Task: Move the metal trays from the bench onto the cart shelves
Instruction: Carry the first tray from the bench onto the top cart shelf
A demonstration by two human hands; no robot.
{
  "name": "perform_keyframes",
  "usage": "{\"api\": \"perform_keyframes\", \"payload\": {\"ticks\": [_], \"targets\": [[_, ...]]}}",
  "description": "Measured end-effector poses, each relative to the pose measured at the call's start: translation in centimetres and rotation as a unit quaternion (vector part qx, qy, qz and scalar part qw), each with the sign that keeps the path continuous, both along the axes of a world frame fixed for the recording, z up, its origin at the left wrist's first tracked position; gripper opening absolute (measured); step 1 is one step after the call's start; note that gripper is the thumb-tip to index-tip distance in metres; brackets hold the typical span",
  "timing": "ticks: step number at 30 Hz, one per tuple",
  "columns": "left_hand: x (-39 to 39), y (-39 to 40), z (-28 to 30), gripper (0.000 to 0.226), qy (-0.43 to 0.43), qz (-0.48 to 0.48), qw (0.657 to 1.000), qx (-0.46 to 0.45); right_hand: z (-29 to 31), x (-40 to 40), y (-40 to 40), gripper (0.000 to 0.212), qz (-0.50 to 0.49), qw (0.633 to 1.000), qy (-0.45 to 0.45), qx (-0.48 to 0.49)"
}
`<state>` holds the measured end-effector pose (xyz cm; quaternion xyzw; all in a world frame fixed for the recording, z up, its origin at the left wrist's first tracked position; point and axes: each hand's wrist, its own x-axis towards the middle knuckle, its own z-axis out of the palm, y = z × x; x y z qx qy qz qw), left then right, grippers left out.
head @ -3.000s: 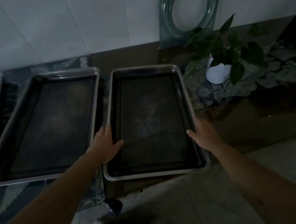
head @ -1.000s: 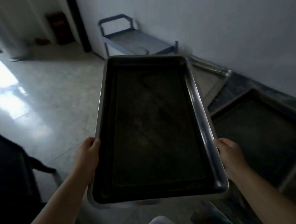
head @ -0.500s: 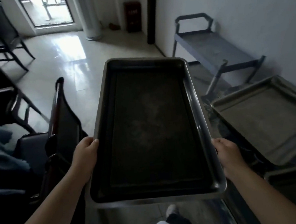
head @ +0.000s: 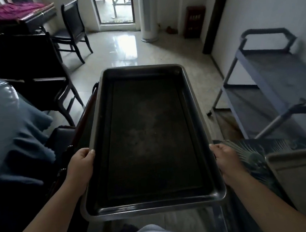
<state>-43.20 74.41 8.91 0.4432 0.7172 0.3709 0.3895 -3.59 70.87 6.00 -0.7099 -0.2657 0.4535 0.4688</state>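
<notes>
I carry a dark, empty metal tray (head: pixel 147 137) level in front of me, lengthwise away from my body. My left hand (head: pixel 81 164) grips its left rim near the close end. My right hand (head: pixel 226 160) grips the right rim opposite. The grey two-shelf cart (head: pixel 268 78) stands against the right wall, ahead and to the right, with both shelves bare. Another metal tray (head: pixel 299 172) lies on the bench (head: pixel 244 146) at the lower right, partly cut off by the frame edge.
Dark wooden chairs (head: pixel 69 30) stand on the left, one close by my left arm. A blue cloth (head: pixel 5 126) covers something at far left. Shiny tiled floor (head: pixel 142 49) runs ahead to a glass door and a white column (head: pixel 147 13).
I lifted the tray off the bench and turned left with it. Over the last second the view swung further left; the cart shifted toward the right edge and the bench trays mostly left view.
</notes>
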Motion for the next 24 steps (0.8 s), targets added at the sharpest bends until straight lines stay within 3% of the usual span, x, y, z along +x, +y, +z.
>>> {"api": "perform_keyframes", "payload": {"ticks": [6,12,19,24], "targets": [[0.2,5.8,-0.6,0.021,-0.021,0.002,1.000,-0.012,-1.1,0.9,7.2,0.026,0.012,1.000,-0.003,-0.003],[0.3,17.4,-1.8,0.023,-0.033,-0.018,0.999,0.007,-2.7,1.0,16.0,0.027,-0.016,0.999,-0.031,-0.018],[2.9,31.9,-0.9,0.025,-0.013,-0.102,0.995,-0.006,-2.5,2.3,22.9,0.028,-0.118,0.992,-0.030,-0.018],[8.9,40.6,-1.0,0.021,0.023,-0.185,0.982,-0.015,-3.1,5.5,24.4,0.023,-0.215,0.977,-0.001,-0.008]]}}
